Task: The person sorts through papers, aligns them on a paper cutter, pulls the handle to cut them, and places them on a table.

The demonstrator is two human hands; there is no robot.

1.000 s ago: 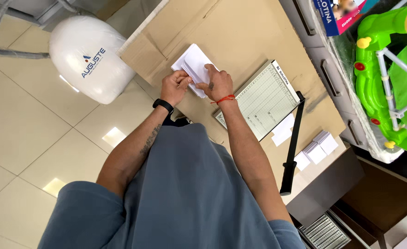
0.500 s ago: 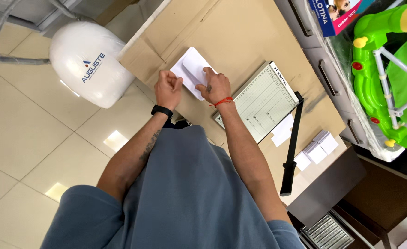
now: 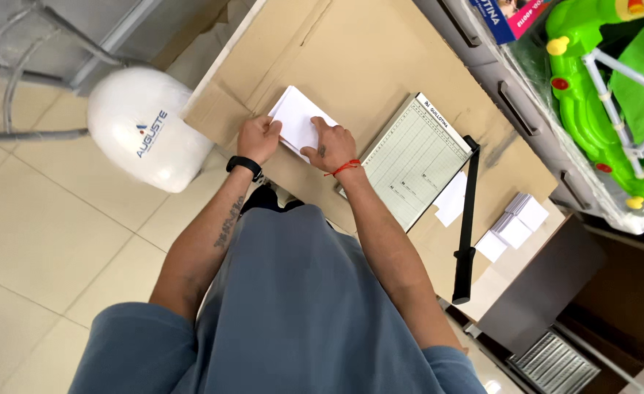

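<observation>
Upper centre of frame: my left hand (image 3: 258,138) and right hand (image 3: 329,148) both grip a white paper stack (image 3: 298,120) on the cardboard-covered surface (image 3: 366,58), left of the paper cutter (image 3: 417,157).

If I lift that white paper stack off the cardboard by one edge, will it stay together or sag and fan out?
The white paper stack looks thin and loose, so it would probably sag and fan. Both the left hand and right hand rest on it, which suggests it shifts easily. On the smooth cardboard sheet, sheets may slide.
</observation>
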